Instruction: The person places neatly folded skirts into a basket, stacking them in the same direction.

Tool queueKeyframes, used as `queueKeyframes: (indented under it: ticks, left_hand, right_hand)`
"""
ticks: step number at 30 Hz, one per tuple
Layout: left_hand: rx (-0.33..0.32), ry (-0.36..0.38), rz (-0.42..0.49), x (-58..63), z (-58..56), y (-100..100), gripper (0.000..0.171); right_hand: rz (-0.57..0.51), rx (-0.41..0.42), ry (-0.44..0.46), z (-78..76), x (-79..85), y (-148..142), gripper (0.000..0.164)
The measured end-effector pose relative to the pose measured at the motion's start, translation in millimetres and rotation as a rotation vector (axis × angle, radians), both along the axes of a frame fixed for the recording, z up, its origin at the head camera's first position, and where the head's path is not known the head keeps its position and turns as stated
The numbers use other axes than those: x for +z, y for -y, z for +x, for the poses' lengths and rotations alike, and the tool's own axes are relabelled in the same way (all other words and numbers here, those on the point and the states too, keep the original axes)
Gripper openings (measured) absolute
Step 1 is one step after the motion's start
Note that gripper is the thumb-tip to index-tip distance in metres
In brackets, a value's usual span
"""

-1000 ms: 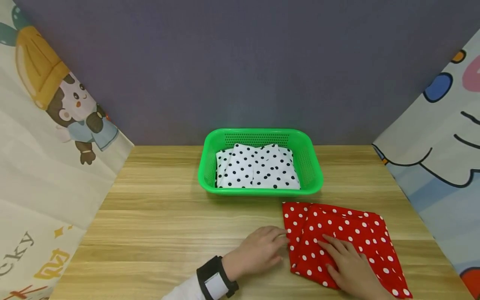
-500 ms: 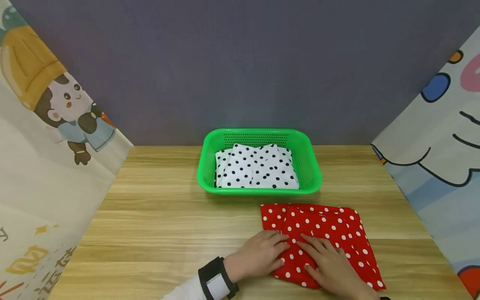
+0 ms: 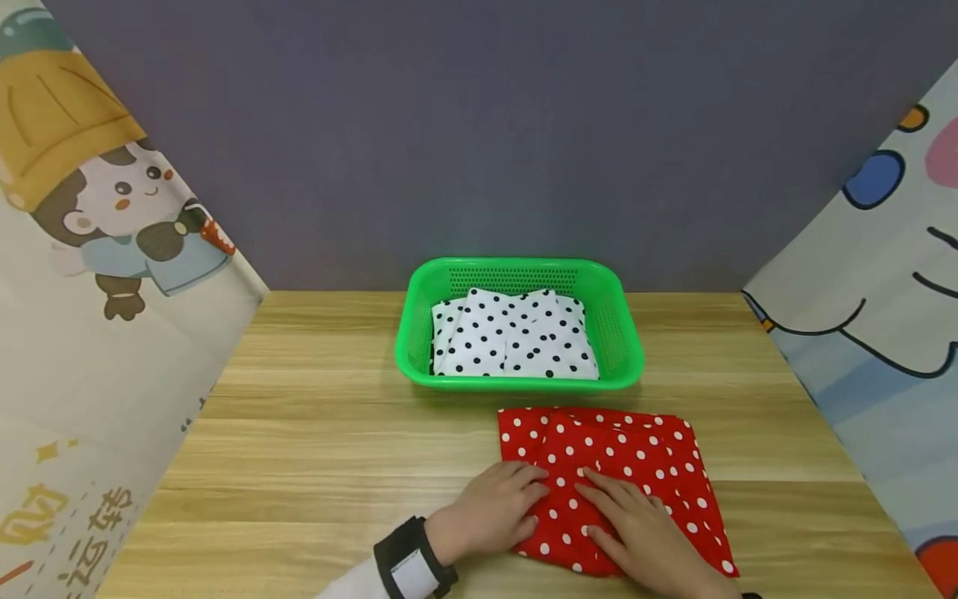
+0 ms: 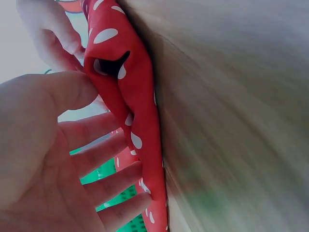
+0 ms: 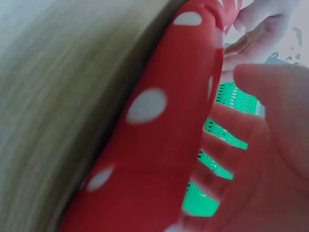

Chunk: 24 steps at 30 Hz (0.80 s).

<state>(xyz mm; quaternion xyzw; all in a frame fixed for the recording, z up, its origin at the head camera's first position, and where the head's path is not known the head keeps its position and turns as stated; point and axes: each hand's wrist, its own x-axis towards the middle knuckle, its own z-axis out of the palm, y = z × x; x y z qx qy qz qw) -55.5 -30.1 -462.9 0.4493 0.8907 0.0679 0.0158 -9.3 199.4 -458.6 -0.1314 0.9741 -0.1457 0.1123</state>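
Observation:
A folded red cloth with white polka dots lies on the wooden table in front of the basket. My left hand is at its left edge, fingers spread, with the fingertips touching the folded side in the left wrist view. Across the cloth's front middle rests my right hand, its fingers extended flat over the top. In the right wrist view, the cloth's thick folded edge runs beside the right palm. Neither hand curls round the fabric.
A green plastic basket stands behind the red cloth, holding folded white cloth with black dots. The wooden table meets a grey wall at the back. Printed curtains hang at the left and right.
The red cloth has slid left across the table, the right hand moving along on top of it. My left hand has come onto its left edge. The basket stays in place.

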Motion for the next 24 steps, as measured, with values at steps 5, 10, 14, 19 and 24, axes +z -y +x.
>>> queueKeyframes:
  ticks: [5,10,14,19,24]
  left_hand:
    - [0.041,0.038,0.009,1.1,0.8,14.7,0.038]
    - [0.092,0.058,0.012,2.8,1.0,30.3,0.037]
    - [0.130,0.080,0.024,2.5,1.6,41.1,0.037]
    - [0.163,0.091,0.035,1.5,2.9,51.4,0.035]
    - [0.181,0.063,0.039,4.7,5.1,58.7,0.036]
  right_hand:
    - [-0.066,-0.041,-0.040,-1.1,1.1,-2.1,0.067]
    - [-0.071,-0.102,-0.151,-5.0,2.7,-13.3,0.064]
    - [-0.073,-0.151,-0.217,-8.1,2.1,-21.8,0.057]
    - [-0.069,-0.171,-0.226,-11.1,-1.6,-26.5,0.057]
    - [-0.065,-0.169,-0.226,-12.5,-8.0,-24.7,0.056]
